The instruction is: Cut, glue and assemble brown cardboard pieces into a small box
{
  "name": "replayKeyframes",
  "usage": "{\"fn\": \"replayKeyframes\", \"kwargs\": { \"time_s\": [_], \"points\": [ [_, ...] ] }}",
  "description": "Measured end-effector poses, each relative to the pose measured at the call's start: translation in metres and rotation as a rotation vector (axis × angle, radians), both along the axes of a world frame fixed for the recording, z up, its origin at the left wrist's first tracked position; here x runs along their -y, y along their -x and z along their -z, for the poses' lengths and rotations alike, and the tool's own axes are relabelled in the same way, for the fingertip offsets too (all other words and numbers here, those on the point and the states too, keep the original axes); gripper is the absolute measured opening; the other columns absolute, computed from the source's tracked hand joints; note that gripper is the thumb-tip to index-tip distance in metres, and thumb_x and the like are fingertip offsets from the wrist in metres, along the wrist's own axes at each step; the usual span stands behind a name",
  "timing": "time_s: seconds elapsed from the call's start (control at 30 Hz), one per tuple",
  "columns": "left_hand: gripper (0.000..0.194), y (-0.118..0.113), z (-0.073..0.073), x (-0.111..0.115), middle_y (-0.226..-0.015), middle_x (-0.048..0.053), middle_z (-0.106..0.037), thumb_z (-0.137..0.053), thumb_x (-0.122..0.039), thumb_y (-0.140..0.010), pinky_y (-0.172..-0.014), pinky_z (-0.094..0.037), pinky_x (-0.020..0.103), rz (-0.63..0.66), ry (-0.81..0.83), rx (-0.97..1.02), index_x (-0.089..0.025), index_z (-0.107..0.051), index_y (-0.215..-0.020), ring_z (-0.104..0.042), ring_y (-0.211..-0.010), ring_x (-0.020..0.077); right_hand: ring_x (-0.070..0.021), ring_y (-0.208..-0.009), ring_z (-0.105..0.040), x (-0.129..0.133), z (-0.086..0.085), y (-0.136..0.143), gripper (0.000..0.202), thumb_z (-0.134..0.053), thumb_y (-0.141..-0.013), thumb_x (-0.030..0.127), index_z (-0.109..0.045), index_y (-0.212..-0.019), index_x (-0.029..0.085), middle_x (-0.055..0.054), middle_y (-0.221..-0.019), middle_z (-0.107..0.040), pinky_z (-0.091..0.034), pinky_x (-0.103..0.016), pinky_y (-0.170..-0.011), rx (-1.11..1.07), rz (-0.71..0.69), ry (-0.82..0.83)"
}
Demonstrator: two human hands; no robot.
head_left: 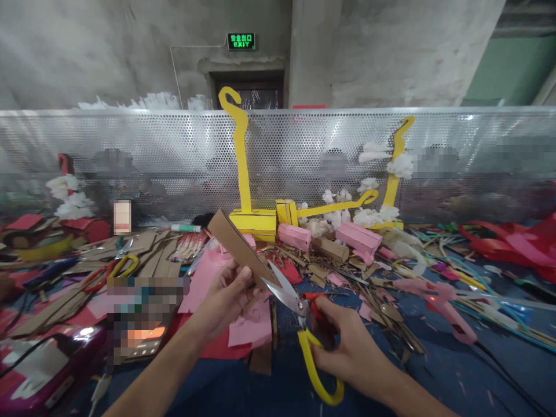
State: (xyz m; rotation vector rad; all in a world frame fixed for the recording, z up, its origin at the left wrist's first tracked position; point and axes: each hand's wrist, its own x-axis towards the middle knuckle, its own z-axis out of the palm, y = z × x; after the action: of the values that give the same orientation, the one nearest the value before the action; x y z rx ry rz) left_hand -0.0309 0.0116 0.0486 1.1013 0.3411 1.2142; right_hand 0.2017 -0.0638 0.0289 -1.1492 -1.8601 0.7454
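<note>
Between the thumb and fingers of my left hand [230, 289] is a brown cardboard strip [238, 242], slanting from upper left to lower right. My right hand [347, 339] grips scissors [319, 370] with one yellow and one red handle loop. The scissor blades are spread, and the lower end of the strip lies at them; whether they are cutting into it I cannot tell. Beneath my left hand are pink paper sheets [249, 327] on red paper. Past the strip stands a yellow box with a tall hooked yellow piece [242, 162] rising from it.
A pink glue gun [438, 295] with a black cord lies at the right. Cardboard scraps [373, 284] and pink boxes [358, 238] clutter the middle. More scissors [124, 266] and cardboard strips lie at the left. A perforated metal panel [286, 156] closes off the back.
</note>
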Motion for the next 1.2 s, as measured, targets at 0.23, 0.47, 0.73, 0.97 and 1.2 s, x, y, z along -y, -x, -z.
{"fn": "replayKeyframes", "kwargs": {
  "time_s": [0.23,0.47,0.73,0.97,1.2],
  "points": [
    [0.018,-0.0001,0.0010,0.0001,-0.086,0.001,-0.072,-0.070,-0.028,-0.093,-0.045,-0.046,0.018,0.034,-0.042,-0.018,-0.020,-0.063,-0.107,-0.065,-0.060,0.0107,-0.0096,-0.060,-0.033,-0.0010,0.0039,-0.0012,0.024,-0.066,-0.073,0.018,-0.043,-0.072,0.022,0.008,-0.065,-0.041,-0.026,-0.022,-0.050,-0.006,-0.006,0.016],
    [0.018,-0.0007,0.0005,0.0015,-0.085,0.001,-0.073,-0.070,-0.027,-0.093,-0.046,-0.046,0.017,0.041,-0.046,-0.012,-0.021,-0.063,-0.108,-0.065,-0.060,0.0097,-0.0095,-0.059,-0.032,-0.0008,0.0028,-0.0007,0.026,-0.067,-0.073,0.020,-0.041,-0.071,0.023,0.008,-0.065,-0.039,-0.026,-0.022,-0.050,-0.018,-0.009,0.036],
    [0.018,-0.0005,0.0004,-0.0001,-0.090,0.002,-0.073,-0.071,-0.028,-0.091,-0.057,-0.053,0.021,0.026,-0.018,-0.007,-0.019,-0.065,-0.106,-0.066,-0.066,0.0107,-0.0090,-0.058,-0.030,-0.0021,0.0052,-0.0024,0.029,-0.068,-0.076,0.023,-0.040,-0.070,0.023,0.009,-0.063,-0.037,-0.025,-0.022,-0.049,-0.003,-0.015,0.043],
    [0.016,0.0000,0.0009,-0.0001,-0.103,0.006,-0.074,-0.070,-0.025,-0.092,-0.062,-0.054,0.023,0.032,0.013,0.001,-0.020,-0.065,-0.107,-0.067,-0.069,0.0114,-0.0094,-0.058,-0.028,-0.0022,0.0067,-0.0045,0.033,-0.070,-0.076,0.025,-0.038,-0.069,0.023,0.009,-0.061,-0.034,-0.022,-0.023,-0.049,0.044,0.009,0.048],
    [0.015,-0.0003,0.0039,-0.0021,-0.092,0.003,-0.075,-0.071,-0.024,-0.091,-0.061,-0.054,0.023,0.032,0.022,0.027,-0.021,-0.066,-0.105,-0.067,-0.069,0.0125,-0.0097,-0.059,-0.030,-0.0018,0.0105,-0.0075,0.031,-0.071,-0.079,0.029,-0.042,-0.071,0.022,0.008,-0.063,-0.036,-0.022,-0.024,-0.050,0.044,-0.009,0.074]
  ]
}}
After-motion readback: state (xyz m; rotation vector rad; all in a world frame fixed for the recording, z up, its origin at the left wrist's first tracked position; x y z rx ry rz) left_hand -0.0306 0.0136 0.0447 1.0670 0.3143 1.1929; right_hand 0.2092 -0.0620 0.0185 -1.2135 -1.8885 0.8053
